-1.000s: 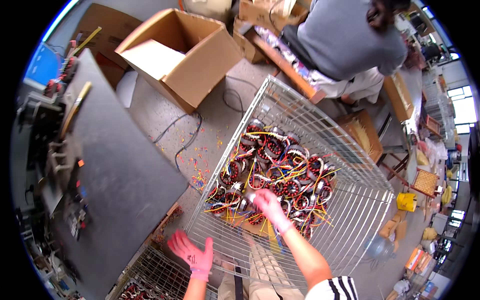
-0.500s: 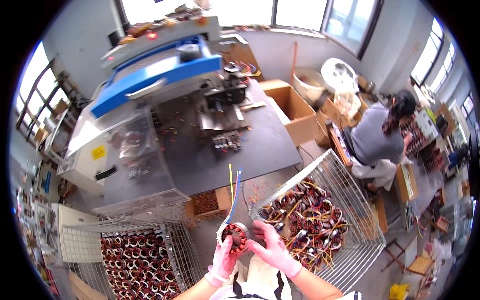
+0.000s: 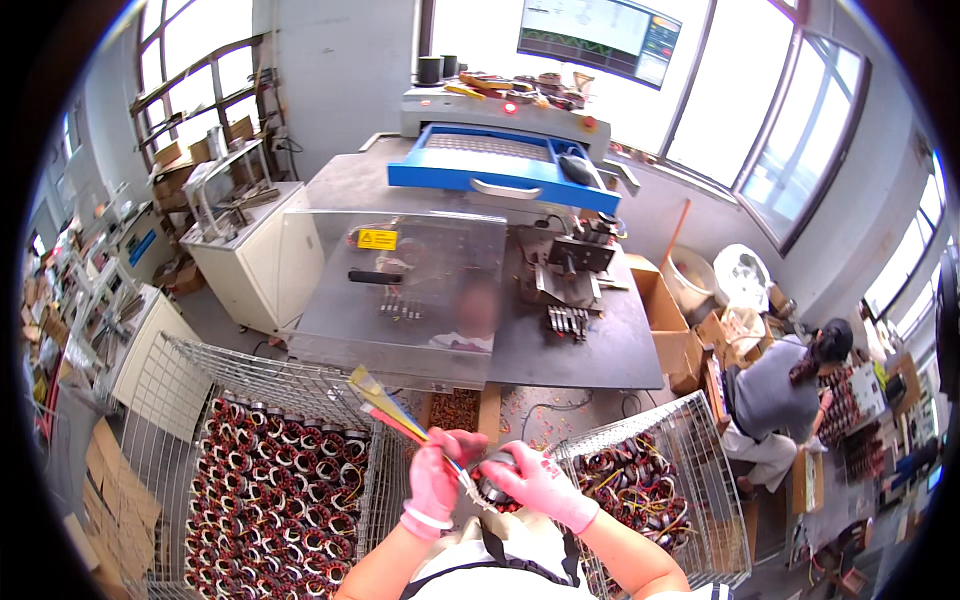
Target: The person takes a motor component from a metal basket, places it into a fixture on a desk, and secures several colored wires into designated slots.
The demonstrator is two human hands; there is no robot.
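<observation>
A motor stator (image 3: 493, 488) with a grey metal ring and red windings is in front of my lap. My right hand (image 3: 545, 487) wraps round its ring from the right. My left hand (image 3: 434, 485) is closed round the stator's bundled lead wires (image 3: 400, 416), coloured blue, yellow and red, which stick out toward the upper left past my fingers. A white sleeve or tie shows where the wires meet the windings. Both hands wear pinkish gloves.
On the left a wire basket (image 3: 372, 500) holds rows of stators; another wire basket (image 3: 725, 480) on the right holds loosely piled ones. Ahead stands a dark-topped table (image 3: 620, 350) with a clear cover (image 3: 440, 325), a metal fixture (image 3: 575, 260) and a blue drawer (image 3: 450, 178). A person (image 3: 785, 390) sits at the right.
My view has swung left. The stator is turned over, its wires now pointing upper left. My left hand has moved from the stator's body to the wires, and my right hand has closed on the ring.
</observation>
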